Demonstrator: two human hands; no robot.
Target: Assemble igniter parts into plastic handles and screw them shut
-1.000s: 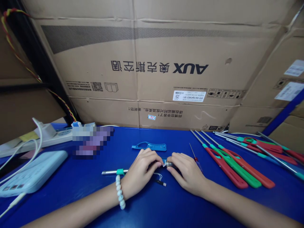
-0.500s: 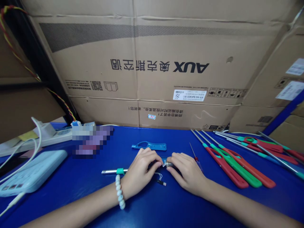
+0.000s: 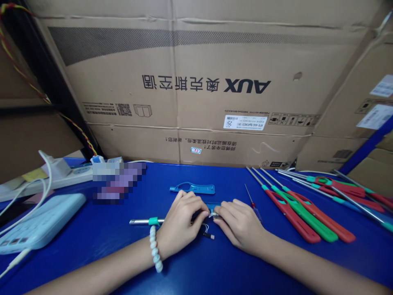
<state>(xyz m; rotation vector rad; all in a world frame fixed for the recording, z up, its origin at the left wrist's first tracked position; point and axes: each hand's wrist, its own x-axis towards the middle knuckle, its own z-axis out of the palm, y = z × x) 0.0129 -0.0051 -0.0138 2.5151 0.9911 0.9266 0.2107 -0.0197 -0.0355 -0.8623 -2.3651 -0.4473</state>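
Observation:
My left hand [image 3: 184, 215] is closed in a pinch at a small white tip on the end of a small silvery part [image 3: 216, 215]. My right hand [image 3: 242, 223] grips that part from the other side, its fingers hiding most of it. Just beyond the hands lies a blue lighter casing half [image 3: 201, 189]. A metal lighter tube [image 3: 141, 222] with a green collar runs under my left hand. Below the fingers, a small black piece [image 3: 209, 235] with thin white wires rests on the table. Another blue piece between the hands is mostly hidden.
A screwdriver [image 3: 252, 203] lies right of my right hand. Several long-nosed lighters [image 3: 307, 215] in red, green and orange cover the right side. On the left are a light blue power bank [image 3: 46, 223], a power strip [image 3: 73, 172] and cables. Cardboard [image 3: 196, 53] walls the back.
My right fingers have closed further around the small silvery part, which has shifted slightly left. My left hand keeps its pinch, almost still.

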